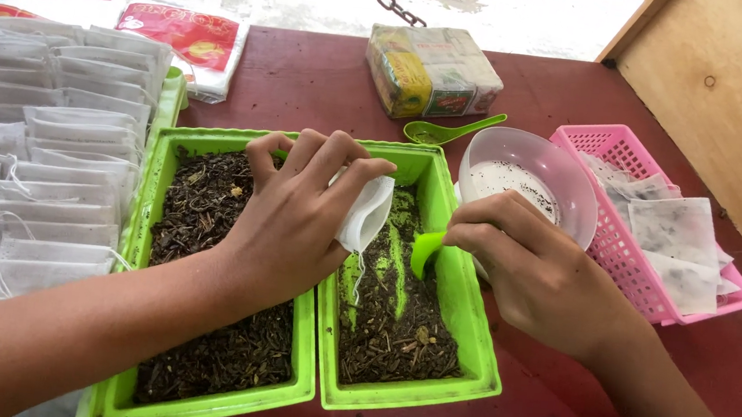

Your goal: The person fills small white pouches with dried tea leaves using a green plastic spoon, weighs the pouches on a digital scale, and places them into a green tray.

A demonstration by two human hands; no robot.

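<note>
My left hand [298, 215] holds a small white drawstring bag [366, 213] over the gap between two green trays of dark loose tea. My right hand [520, 259] grips a small green scoop [426, 250], whose tip sits just below the bag over the right green tray [458, 289]. The left green tray [137, 240] lies under my left wrist and is fuller of tea.
Rows of filled white bags [31, 158] cover the left side. A clear plastic bowl [533, 174] and a green spoon [451, 133] stand behind the trays. At right, a pink basket [612, 150] holds empty bags. Wrapped packets [430, 71] lie at the back.
</note>
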